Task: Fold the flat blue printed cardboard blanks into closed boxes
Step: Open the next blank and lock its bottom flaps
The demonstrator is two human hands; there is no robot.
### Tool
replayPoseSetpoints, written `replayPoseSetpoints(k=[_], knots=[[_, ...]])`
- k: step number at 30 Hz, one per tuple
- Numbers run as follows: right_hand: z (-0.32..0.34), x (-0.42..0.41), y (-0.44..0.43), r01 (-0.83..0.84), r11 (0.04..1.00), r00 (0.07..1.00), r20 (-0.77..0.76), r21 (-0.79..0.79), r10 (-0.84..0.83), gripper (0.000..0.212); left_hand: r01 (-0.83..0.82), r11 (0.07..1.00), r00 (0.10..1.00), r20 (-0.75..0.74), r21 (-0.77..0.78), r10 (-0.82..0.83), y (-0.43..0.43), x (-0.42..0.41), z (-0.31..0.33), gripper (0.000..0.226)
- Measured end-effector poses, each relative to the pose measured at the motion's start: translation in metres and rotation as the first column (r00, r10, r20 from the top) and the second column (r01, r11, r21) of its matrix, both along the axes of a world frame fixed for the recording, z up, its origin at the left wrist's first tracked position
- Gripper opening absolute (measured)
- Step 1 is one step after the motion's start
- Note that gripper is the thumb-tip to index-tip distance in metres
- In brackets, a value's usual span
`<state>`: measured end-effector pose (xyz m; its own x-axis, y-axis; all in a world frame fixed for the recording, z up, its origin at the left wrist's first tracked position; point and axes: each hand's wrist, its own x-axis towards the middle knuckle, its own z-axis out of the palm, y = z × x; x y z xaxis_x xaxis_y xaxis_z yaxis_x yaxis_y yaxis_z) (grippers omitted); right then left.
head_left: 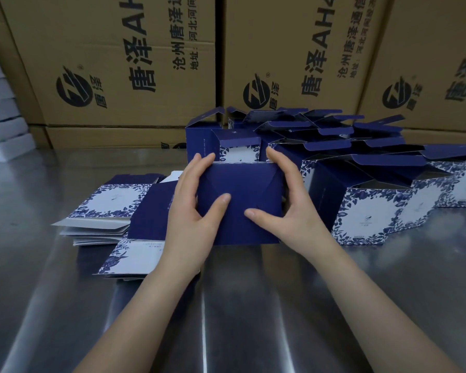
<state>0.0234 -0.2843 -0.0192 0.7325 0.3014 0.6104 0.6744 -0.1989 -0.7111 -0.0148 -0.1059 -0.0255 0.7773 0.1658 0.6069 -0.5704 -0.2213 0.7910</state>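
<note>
Centrally, a box (242, 189) is gripped from both sides, its plain dark-blue end with the flaps folded in turned up toward the camera. The fingers of the left hand (191, 208) are curled over the box's far left corner and the thumb is pressed flat on the blue face. The right hand (288, 208) is set likewise on the other side, fingers hooked over the far right corner and thumb laid on the face, the two thumb tips close together but apart. The box is held just above the table (253, 305). Beneath and to the left of the left hand, flat blanks (111, 203) are spread in a loose pile. To the right of the right hand and beyond the fingertips, open-topped boxes (366, 214) are crowded together, their lid flaps raised. Farther back, brown cartons (119, 63) with black print are stacked as a wall.
</note>
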Motion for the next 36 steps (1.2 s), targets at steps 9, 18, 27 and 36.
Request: replayPoseSetpoints(k=[9,18,27,36], knots=[[-0.002,0.002,0.004,0.125,0.992,0.985,0.120,-0.009,-0.123,0.079,-0.175,0.960,0.983,0.086,0.220,0.159,-0.002,0.003,-0.003,0.082],[-0.011,0.002,0.013,0.275,0.961,0.913,0.306,0.028,-0.270,0.070,-0.359,0.898,0.921,0.251,0.253,0.298,-0.006,0.009,-0.011,0.076],[-0.012,0.004,0.015,0.292,0.956,0.879,0.383,0.044,-0.286,0.068,-0.434,0.865,0.889,0.277,0.250,0.365,-0.012,0.007,-0.010,0.074],[-0.005,0.002,0.009,0.239,0.971,0.909,0.352,-0.007,-0.222,0.073,-0.352,0.887,0.930,0.214,0.297,0.297,-0.008,0.005,-0.006,0.075]])
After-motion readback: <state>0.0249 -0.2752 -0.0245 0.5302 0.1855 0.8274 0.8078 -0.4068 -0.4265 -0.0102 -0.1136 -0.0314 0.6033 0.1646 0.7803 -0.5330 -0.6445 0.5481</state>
